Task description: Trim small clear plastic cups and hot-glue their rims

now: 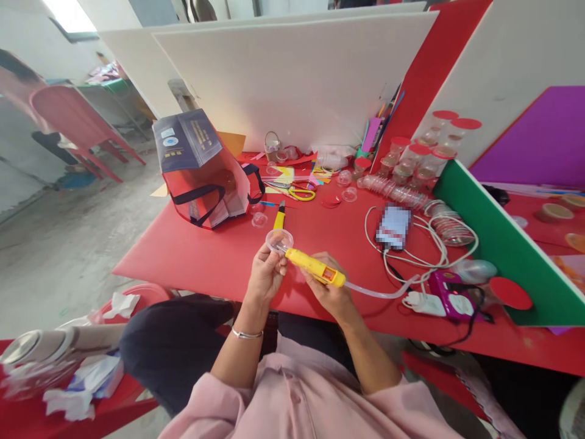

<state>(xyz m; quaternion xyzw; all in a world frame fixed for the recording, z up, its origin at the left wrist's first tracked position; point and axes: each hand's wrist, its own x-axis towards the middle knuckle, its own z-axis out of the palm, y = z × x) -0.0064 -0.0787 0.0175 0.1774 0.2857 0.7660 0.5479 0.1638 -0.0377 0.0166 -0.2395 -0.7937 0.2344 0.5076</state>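
Observation:
My left hand pinches a small clear plastic cup by its edge, above the red table. In my right hand is a yellow hot glue gun, its nozzle pointing left against or just over the cup. I cannot tell whether the tip touches it. A clear glue stick trails out of the gun's back end to the right. Just beyond the cup lies a yellow utility knife. Farther back rest scissors with yellow handles.
A bag with dark straps stands at the left. On the right are a phone with looped white cables, a purple power strip, a green board and several red-lidded jars. White panels close off the back.

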